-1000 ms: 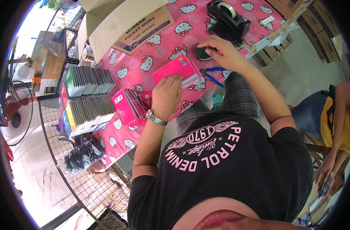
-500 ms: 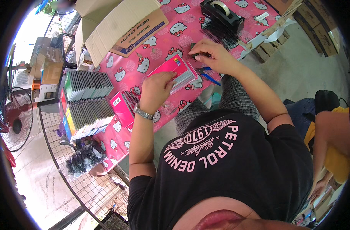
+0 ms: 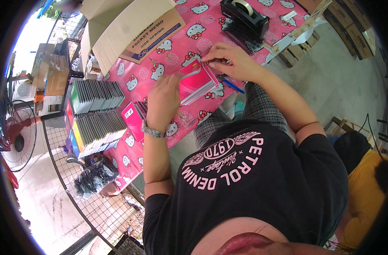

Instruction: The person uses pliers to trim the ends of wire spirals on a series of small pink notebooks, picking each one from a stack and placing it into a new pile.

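Observation:
A pink-covered notepad [image 3: 193,87] with a row of punched holes lies in front of me on the table. My left hand [image 3: 164,100], with a metal watch at the wrist, pinches a raised edge of its cover or top sheets at the left. My right hand [image 3: 230,61] is closed on a short dark wire coil [image 3: 212,62] at the notepad's upper right corner. Whether the coil has entered the holes I cannot tell. Blue-handled pliers [image 3: 234,87] lie by the notepad's right edge, partly hidden. Pink spiral notepads [image 3: 133,120] sit just left of my left wrist.
Stacks of spiral notepads [image 3: 98,114] stand at the table's left. An open cardboard box [image 3: 136,32] is at the back. Black wire coils [image 3: 240,39] lie beside a tape dispenser [image 3: 249,19] at the far right. A person in yellow [image 3: 368,191] is at my right.
My left hand has moved slightly left, lifting the notepad's edge. My right hand has brought the coil left to the notepad's corner. The person at right has shifted position.

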The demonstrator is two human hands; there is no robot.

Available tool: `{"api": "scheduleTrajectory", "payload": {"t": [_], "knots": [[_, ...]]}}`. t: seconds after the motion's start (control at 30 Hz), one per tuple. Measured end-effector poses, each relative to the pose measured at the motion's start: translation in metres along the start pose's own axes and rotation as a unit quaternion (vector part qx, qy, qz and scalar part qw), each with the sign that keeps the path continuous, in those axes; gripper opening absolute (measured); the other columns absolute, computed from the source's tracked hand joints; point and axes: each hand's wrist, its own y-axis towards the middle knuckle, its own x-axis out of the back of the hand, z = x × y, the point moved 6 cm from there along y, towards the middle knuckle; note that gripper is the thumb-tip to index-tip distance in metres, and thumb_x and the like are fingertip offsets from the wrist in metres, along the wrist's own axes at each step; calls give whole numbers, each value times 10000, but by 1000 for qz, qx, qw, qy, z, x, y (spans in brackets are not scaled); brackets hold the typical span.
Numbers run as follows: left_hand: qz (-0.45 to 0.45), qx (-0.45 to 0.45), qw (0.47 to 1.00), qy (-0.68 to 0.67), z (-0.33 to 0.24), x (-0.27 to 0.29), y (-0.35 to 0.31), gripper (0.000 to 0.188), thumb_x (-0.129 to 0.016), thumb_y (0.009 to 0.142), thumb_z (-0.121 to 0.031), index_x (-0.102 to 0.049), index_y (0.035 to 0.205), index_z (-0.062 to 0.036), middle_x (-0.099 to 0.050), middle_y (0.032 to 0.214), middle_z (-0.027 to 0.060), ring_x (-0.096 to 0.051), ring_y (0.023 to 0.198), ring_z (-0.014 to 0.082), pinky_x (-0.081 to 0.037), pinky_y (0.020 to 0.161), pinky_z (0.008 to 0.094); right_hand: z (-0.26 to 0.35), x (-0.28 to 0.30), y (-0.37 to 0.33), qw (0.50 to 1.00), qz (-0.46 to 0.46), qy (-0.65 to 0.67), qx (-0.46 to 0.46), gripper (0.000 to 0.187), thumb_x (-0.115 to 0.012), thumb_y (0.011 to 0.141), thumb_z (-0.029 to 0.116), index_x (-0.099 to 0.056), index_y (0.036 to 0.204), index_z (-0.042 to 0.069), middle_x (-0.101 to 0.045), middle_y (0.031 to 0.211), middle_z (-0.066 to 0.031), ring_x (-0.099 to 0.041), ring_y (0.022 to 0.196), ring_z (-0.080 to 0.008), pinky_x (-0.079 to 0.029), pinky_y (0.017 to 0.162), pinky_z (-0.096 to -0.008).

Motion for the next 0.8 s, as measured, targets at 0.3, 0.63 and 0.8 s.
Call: {"api": "scheduleTrajectory", "payload": {"t": [0.3,0.63,0.8], "knots": [[-119,-1,991,68,-7,-9,-2,197,-612,902,-196,-593,1035,-52,-634,945,104,-582,923,297,-406,891,432,16,-11,9,1000,-8,13,4,247,-650,854,32,-681,1095,76,-600,976,-62,-604,934,-222,-488,823,-340],[-88,25,995,36,0,-9,4,194,-632,909,-201,-614,1038,-57,-651,982,106,-590,957,289,-394,913,426,28,-9,10,997,-11,-43,63,204,-645,838,35,-670,1039,55,-624,1009,-90,-617,967,-276,-504,822,-374],[-128,-41,990,33,-20,-13,5,240,-635,870,-132,-575,1083,-41,-640,1017,119,-582,960,306,-400,897,431,37,-13,5,997,19,-59,-44,274,-637,862,83,-623,1135,61,-626,1001,-109,-621,917,-314,-510,781,-399]]}}
